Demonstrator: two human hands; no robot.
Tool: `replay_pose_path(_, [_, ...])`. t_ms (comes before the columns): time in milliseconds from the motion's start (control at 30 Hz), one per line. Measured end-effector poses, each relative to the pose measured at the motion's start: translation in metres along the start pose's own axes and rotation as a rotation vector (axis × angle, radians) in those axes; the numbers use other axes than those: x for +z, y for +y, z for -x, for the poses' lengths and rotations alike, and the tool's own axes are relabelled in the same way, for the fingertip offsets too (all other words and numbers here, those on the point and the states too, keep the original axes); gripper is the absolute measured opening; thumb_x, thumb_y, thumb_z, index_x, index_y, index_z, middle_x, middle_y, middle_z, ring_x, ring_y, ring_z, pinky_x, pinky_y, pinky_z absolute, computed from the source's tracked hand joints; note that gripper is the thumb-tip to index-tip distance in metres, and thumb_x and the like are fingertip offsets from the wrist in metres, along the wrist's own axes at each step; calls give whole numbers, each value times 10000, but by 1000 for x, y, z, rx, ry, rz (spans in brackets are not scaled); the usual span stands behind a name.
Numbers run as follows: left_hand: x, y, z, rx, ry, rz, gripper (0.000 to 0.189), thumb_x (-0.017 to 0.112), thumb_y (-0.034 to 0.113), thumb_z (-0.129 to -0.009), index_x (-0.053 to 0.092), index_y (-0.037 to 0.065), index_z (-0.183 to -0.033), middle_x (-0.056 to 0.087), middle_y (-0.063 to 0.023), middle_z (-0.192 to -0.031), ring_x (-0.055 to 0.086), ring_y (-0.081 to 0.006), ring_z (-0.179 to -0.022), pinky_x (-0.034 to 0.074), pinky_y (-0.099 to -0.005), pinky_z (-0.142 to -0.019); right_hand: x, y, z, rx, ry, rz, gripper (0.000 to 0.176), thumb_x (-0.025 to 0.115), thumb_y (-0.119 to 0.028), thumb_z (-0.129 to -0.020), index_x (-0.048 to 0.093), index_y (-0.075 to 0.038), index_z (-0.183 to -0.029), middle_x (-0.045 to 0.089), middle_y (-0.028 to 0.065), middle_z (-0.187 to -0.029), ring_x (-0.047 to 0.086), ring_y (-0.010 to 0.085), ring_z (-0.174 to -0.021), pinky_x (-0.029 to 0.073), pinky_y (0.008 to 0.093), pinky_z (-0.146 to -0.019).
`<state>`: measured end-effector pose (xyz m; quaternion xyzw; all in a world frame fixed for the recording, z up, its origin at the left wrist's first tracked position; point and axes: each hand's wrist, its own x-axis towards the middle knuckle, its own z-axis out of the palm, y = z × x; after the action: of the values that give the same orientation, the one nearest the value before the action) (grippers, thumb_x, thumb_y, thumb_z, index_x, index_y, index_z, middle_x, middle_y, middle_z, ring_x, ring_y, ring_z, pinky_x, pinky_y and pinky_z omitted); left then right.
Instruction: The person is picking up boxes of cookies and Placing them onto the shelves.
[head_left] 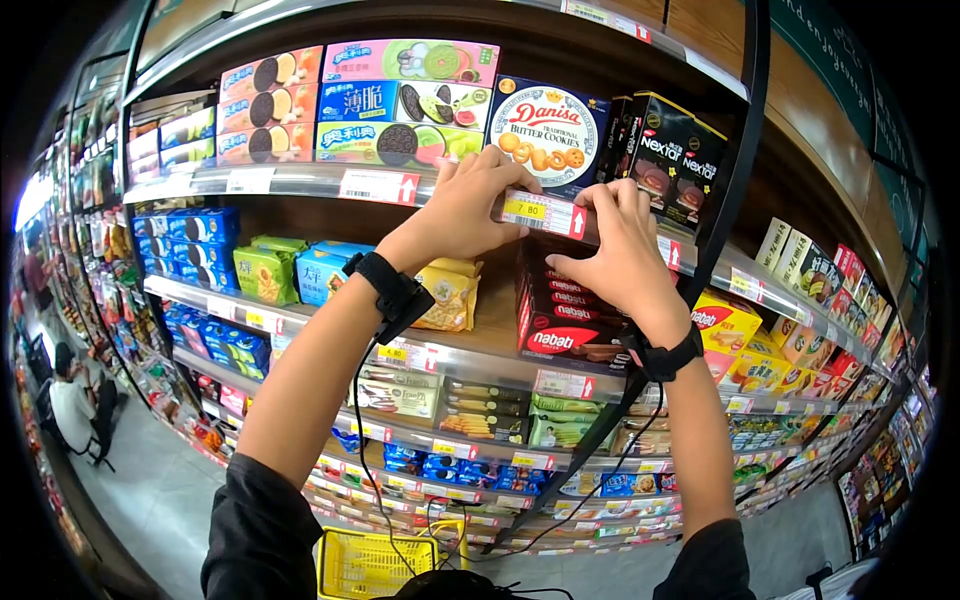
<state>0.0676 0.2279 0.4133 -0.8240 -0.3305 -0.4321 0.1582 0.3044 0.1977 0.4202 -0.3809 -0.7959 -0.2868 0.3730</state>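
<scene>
Both hands are raised to the edge of a store shelf point(310, 181). My left hand point(468, 205) pinches the left end of a price tag point(528, 211) with a yellow "7.80" label and a red arrow. At the tag's right end is my right hand point(628, 248), its fingers curled over the top and the thumb below. A dark blue Danisa butter cookies box point(548, 130) stands right behind the tag. Below it are stacked dark red nabati boxes point(565, 338), partly hidden by my right hand. Each wrist wears a black strap with a cable.
Oreo boxes point(405, 102) stand left of the Danisa box, black Nextar boxes point(668, 155) right of it. A dark upright post point(737, 150) divides the shelving. A yellow shopping basket point(375, 565) is below me. A person point(75, 400) sits in the aisle at far left.
</scene>
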Motion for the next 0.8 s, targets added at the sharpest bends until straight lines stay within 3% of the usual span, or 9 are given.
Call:
replay_pose_path(133, [2,-2,1,31,31,6,445,842,237,-799,656,211,-1202,534,-24,-1080,545,-213,-1036,302,-391,-990,1,-9,-4,42,-67,23,641,907,-280,-686,546,-23,-1149,513,153,-1154,493,353,-1140,428,461,-974])
replay_pose_path(333, [6,-3,6,82,105,-5,424,844,219,-795,657,189,-1174,498,-29,-1023,503,-216,-974,311,-379,-946,14,-11,-6,28,9,-12,625,899,-259,-694,546,-20,-1152,516,160,-1150,490,353,-1135,426,461,-976])
replay_pose_path(800, [11,-2,9,122,206,-38,406,817,233,-785,656,165,-1152,532,-64,-1092,477,-268,-1056,311,-415,-985,28,-15,-4,-50,107,-106,654,882,-245,-692,549,-4,-1200,492,180,-1171,476,374,-1125,411,472,-1000])
